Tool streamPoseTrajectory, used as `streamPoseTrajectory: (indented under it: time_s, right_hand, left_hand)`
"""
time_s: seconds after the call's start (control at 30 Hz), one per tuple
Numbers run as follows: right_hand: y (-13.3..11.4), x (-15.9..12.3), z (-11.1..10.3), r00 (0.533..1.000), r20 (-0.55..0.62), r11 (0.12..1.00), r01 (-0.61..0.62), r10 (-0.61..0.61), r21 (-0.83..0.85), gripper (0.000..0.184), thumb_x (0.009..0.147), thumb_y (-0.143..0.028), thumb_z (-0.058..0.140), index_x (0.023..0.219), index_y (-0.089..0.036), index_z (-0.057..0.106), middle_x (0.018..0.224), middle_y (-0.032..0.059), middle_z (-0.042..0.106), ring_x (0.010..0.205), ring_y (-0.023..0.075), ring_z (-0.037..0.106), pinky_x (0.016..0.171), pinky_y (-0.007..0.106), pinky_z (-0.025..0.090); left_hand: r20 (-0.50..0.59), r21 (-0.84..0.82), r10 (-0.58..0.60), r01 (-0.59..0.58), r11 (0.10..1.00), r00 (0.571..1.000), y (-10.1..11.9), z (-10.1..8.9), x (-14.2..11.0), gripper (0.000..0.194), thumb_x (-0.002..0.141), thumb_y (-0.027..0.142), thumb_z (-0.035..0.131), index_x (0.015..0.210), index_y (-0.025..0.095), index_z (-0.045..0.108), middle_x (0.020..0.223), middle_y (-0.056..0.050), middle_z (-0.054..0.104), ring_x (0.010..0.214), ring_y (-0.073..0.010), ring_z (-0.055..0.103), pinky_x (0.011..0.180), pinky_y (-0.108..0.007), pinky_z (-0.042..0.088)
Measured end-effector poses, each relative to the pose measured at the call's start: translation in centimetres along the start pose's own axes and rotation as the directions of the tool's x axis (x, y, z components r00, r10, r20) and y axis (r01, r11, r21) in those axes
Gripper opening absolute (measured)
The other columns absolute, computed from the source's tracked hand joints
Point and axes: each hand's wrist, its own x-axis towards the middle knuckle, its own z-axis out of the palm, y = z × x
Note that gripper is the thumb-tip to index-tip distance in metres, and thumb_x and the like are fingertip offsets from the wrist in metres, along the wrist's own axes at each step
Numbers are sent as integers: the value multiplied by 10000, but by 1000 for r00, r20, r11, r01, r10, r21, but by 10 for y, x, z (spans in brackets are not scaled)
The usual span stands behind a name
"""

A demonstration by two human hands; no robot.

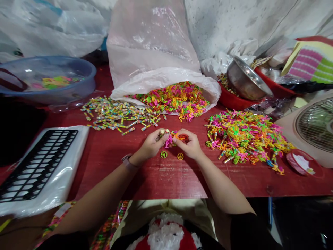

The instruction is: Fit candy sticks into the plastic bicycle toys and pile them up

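Observation:
My left hand [152, 145] is closed on small patterned tubes with pale ends, at the middle of the red table. Facing it, my right hand [191, 145] is closed around several small plastic pieces, orange ones [180, 136] among them. A pink plastic piece [169, 141] sits between the fingertips of both hands; which hand bears it I cannot tell. Just below the hands lie a yellow-green spoked ring [163, 155] and a yellow spoked ring [180, 156]. Beyond my left hand spreads a pile of patterned tubes [114, 113]. To the right is a heap of tubes joined to coloured plastic pieces [247, 135].
A white sack [153, 41] spills coloured plastic pieces [179, 97] at the back. A blue basin [85, 80] stands left, above a black abacus [39, 163]. At right are a metal bowl [249, 78], a fan [316, 121] and a small red basket [296, 163].

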Motion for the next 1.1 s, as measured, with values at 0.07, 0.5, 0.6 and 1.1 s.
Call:
streamPoseTrajectory:
  time_s: [0.07, 0.5, 0.6, 1.1]
  right_hand:
    - [-2, 0, 0, 1000, 6, 1000, 12, -12, -7, 245, 861, -446, 770, 851, -211, 703, 855, 37, 696, 788, 180, 633, 769, 323, 494]
    - [-7, -1, -4, 996, -7, 995, -93, 93, 38, 268, 847, -461, 786, 807, -210, 702, 779, 23, 708, 709, 173, 629, 705, 314, 503]
    - [2, 4, -3, 986, -123, 992, -103, 110, 67, 241, 833, -448, 802, 847, -215, 743, 836, 32, 716, 789, 183, 652, 775, 324, 522]
    - [-3, 5, 12, 905, -59, 748, -310, 421, 587, 413, 691, -501, 871, 916, -233, 652, 919, 33, 703, 830, 187, 632, 762, 315, 536]
  left_hand:
    - [-1, 108, 72, -72, 992, 997, 3, -1, -2, 389, 914, 546, 696, 918, 172, 588, 764, 20, 551, 658, -105, 491, 633, -239, 428]
    - [32, 299, 256, -254, 920, 966, 24, -6, -9, 275, 1012, 445, 565, 947, 179, 595, 832, -8, 565, 679, -125, 492, 649, -261, 418]
    - [24, 367, 219, -212, 906, 975, 17, -11, -5, 287, 1009, 454, 567, 908, 186, 587, 804, -1, 553, 704, -136, 491, 677, -269, 409]
    - [-25, 176, 66, -61, 983, 998, -2, 7, -3, 365, 834, 458, 793, 831, 192, 543, 769, 17, 595, 707, -122, 551, 688, -243, 433]
